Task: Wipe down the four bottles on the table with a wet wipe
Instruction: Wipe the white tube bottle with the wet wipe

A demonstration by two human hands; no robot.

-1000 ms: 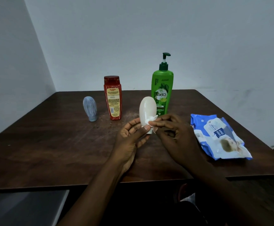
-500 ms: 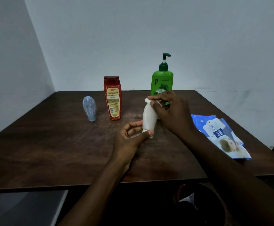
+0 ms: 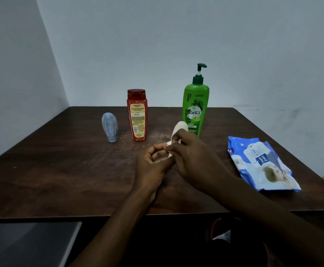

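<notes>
White bottle (image 3: 179, 127) leans tilted over the middle of the table (image 3: 61, 170), its lower end gripped by the left hand (image 3: 153, 166). The right hand (image 3: 194, 157) pinches a wet wipe (image 3: 169, 143) against its side. The green pump bottle (image 3: 195, 110), red bottle (image 3: 137, 116) and blue-grey bottle (image 3: 109, 126) stand behind.

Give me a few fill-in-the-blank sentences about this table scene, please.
The left hand has a grip on the small white oval plastic bottle while the right hand presses a white wet wipe against it, in front of the tall ____ pump bottle.
____ other bottles stand untouched on the dark wooden table.
The red plastic bottle stands between the pump bottle and the pale ____ rounded bottle.
The blue plastic wipes pack lies flat to the ____ of both hands.
Missing words: green; three; blue; right.
</notes>
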